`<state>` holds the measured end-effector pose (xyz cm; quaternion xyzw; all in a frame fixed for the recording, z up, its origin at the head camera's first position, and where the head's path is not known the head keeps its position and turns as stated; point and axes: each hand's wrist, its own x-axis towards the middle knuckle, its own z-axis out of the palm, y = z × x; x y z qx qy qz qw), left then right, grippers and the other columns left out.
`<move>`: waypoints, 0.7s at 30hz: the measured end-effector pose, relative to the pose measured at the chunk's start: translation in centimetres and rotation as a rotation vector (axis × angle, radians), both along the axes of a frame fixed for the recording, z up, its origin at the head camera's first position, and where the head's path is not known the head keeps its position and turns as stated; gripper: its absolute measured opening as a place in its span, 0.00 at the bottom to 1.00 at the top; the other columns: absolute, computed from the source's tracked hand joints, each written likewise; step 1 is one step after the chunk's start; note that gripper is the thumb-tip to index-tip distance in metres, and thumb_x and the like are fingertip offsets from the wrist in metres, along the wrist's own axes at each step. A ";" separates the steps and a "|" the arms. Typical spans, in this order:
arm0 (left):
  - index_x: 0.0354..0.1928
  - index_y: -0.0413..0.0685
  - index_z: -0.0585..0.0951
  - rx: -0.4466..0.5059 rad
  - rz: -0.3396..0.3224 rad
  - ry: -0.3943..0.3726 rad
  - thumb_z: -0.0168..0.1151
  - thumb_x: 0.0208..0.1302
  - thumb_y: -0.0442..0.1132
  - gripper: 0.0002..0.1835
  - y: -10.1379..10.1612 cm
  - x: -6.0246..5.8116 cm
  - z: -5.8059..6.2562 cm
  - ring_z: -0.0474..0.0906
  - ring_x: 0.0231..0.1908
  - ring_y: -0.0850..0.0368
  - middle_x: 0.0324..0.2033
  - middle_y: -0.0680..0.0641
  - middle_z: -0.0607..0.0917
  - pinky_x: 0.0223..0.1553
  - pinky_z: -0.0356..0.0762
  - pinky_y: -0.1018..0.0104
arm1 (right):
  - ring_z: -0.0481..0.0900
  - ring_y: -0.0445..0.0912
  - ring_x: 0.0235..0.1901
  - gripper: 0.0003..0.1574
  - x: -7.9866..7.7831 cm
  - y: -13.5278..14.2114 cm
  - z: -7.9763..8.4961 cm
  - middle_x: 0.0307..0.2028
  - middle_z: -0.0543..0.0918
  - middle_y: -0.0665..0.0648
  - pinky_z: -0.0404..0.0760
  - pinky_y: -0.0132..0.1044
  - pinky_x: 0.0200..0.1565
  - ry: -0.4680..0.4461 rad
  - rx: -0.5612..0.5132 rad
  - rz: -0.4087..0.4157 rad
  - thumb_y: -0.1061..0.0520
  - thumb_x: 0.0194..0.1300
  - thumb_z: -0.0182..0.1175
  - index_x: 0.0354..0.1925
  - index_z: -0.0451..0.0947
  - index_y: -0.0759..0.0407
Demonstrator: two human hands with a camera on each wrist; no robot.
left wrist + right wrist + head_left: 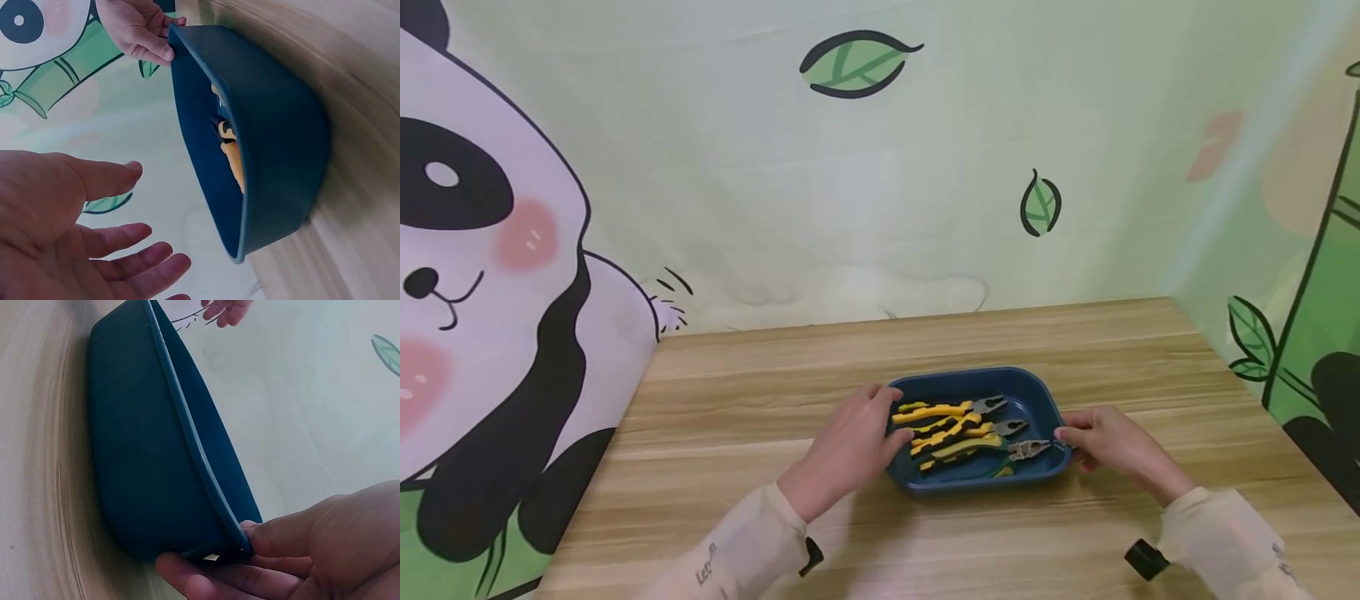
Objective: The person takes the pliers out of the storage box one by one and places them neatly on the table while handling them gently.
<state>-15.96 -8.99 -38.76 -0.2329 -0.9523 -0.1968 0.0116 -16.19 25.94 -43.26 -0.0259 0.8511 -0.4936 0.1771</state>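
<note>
A deep blue plastic tray [940, 485] with rounded corners sits on the wooden table in the head view. Several pliers [955, 427] with yellow and black handles lie in it, jaws toward the right. One pair with green-and-yellow handles [977, 446] is on the near side. My right hand [1108, 442] pinches the tray's right end, thumb on the rim [206, 465] and fingers under its outside. At the left end, my left hand [857, 433] hovers by the rim with fingers spread; the left wrist view shows a gap between this hand [75, 231] and the tray.
The wood-grain table [737, 400] extends around the tray on all sides. Behind it hangs a pale green wall cloth [737, 167] printed with a panda and leaves. Black straps [1146, 558] show at both sleeves.
</note>
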 end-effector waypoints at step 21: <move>0.71 0.40 0.73 -0.226 -0.140 -0.048 0.65 0.73 0.51 0.32 3.5 -2.6 0.3 0.73 0.65 0.43 0.65 0.39 0.76 0.65 0.71 0.47 | 0.83 0.52 0.29 0.19 0.1 0.1 0.0 0.36 0.85 0.60 0.84 0.40 0.30 -0.042 -0.038 -0.012 0.64 0.79 0.53 0.57 0.76 0.81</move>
